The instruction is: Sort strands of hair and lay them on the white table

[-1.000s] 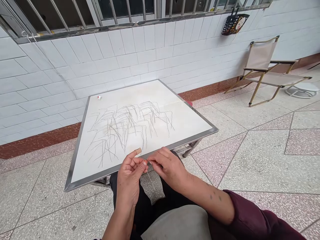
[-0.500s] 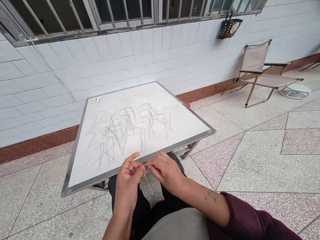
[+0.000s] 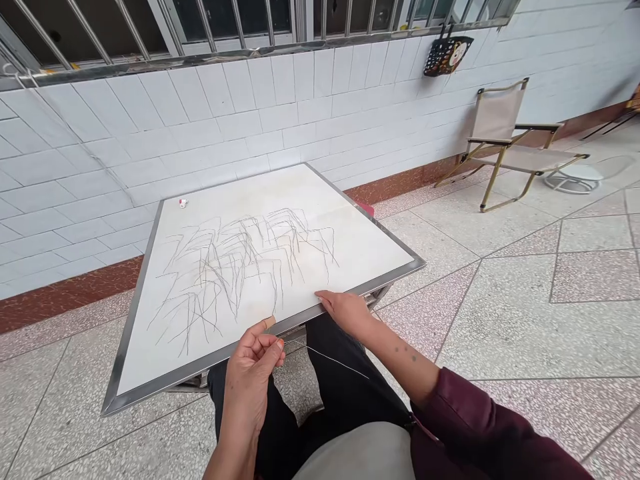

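My left hand (image 3: 253,373) is closed in a pinch just in front of the table's near edge. Between its thumb and forefinger it holds a thin pale wire (image 3: 336,360), whose free length runs out to the right over my dark trousers. A small orange spot shows at the thumb tip, and a tan band wraps one finger. My right hand (image 3: 347,312) is over the near table edge, thumb and forefinger close together; anything between them is too small to make out. Thin dark bent strands (image 3: 273,260) lie spread across the white table (image 3: 357,247).
A small white and red item (image 3: 183,203) sits at the table's far left corner. The table stands by a tiled wall with a barred window. To the right are a folding chair (image 3: 505,133), a white round stool (image 3: 575,177) and a hanging dotted bag (image 3: 447,55).
My right hand has left my left hand's fingertips and moved right and up to the table edge. The wire's free end has swung from hanging down to stretching rightward. The view has shifted slightly.
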Action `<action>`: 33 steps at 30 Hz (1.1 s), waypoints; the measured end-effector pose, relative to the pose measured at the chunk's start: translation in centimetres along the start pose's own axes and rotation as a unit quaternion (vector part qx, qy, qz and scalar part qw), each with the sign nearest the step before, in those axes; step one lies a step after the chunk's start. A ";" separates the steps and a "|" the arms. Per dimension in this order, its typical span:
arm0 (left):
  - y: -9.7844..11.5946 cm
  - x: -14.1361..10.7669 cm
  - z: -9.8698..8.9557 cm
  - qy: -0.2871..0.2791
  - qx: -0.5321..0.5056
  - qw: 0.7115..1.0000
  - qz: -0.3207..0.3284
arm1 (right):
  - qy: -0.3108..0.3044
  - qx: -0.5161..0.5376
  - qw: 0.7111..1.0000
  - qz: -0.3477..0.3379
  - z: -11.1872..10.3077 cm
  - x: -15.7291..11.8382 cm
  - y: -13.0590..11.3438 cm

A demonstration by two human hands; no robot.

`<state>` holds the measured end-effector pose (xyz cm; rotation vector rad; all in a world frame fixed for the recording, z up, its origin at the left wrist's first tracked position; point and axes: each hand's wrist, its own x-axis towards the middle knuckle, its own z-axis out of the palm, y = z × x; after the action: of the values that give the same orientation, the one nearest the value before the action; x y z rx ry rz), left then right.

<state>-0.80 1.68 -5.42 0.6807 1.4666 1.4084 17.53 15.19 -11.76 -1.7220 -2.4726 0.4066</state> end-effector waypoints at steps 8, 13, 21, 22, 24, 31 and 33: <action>-0.3 0.4 0.4 -0.009 0.004 1.000 -0.010 | 0.007 -0.032 0.999 0.042 -0.1 -0.5 1.8; -0.3 0.5 0.6 -0.015 0.019 1.000 -0.020 | 0.001 -0.032 0.999 0.022 0.4 -1.4 0.9; -0.2 0.2 0.3 -0.014 0.026 0.999 -0.025 | -0.010 -0.020 0.999 -0.023 1.6 -2.6 -1.3; -0.2 0.2 0.2 -0.014 0.025 0.999 -0.024 | -0.011 -0.019 1.000 -0.022 1.6 -2.6 -1.3; -0.1 0.1 0.1 -0.015 0.023 0.999 -0.022 | -0.012 -0.016 1.000 -0.020 1.6 -2.6 -1.4; 0.2 -0.2 0.1 -0.012 0.017 1.000 -0.016 | -0.002 0.005 1.000 0.005 1.4 -2.8 -0.1; 0.3 -0.3 0.1 -0.009 0.016 1.000 -0.013 | 0.004 0.012 1.000 0.018 1.3 -2.9 0.6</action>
<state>-0.61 1.54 -5.07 0.6903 1.4817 1.3570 18.79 12.47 -12.95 -1.7587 -2.4239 0.4318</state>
